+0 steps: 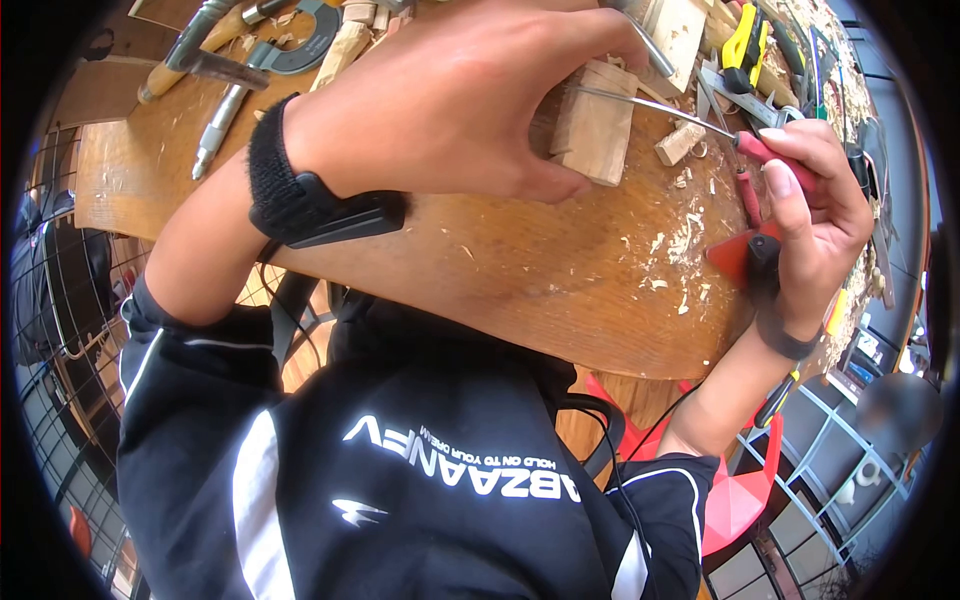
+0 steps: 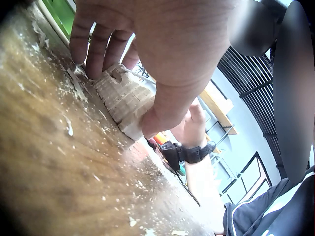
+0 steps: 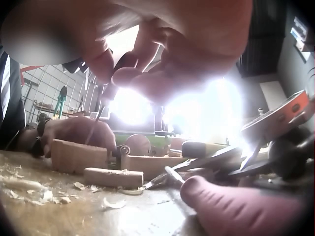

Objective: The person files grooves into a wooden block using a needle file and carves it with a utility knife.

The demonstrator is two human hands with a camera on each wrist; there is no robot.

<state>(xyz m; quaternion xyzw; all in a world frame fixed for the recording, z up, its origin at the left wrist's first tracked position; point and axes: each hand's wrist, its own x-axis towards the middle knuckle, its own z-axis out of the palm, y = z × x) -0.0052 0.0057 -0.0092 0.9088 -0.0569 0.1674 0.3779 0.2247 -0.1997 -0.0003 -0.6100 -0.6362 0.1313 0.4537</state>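
My left hand (image 1: 450,110) grips a pale wooden block (image 1: 598,135) on the table, thumb at its near end and fingers around the far end. In the left wrist view the block (image 2: 125,98) has ridged faces and a dark notch near the fingers. My right hand (image 1: 828,205) holds a carving tool (image 1: 772,160) by its red handle, thumb along it. Its thin metal shaft reaches left, with the tip over the top of the block. From the right wrist view, the shaft slants down behind the block (image 3: 78,156).
Wood shavings (image 1: 685,240) litter the wooden table (image 1: 480,250). A small wood offcut (image 1: 680,143) and a second red-handled tool (image 1: 748,198) lie between the hands. A yellow cutter (image 1: 742,45) and calipers (image 1: 750,100) lie beyond; a hammer (image 1: 215,65) and micrometer (image 1: 300,45) are at left.
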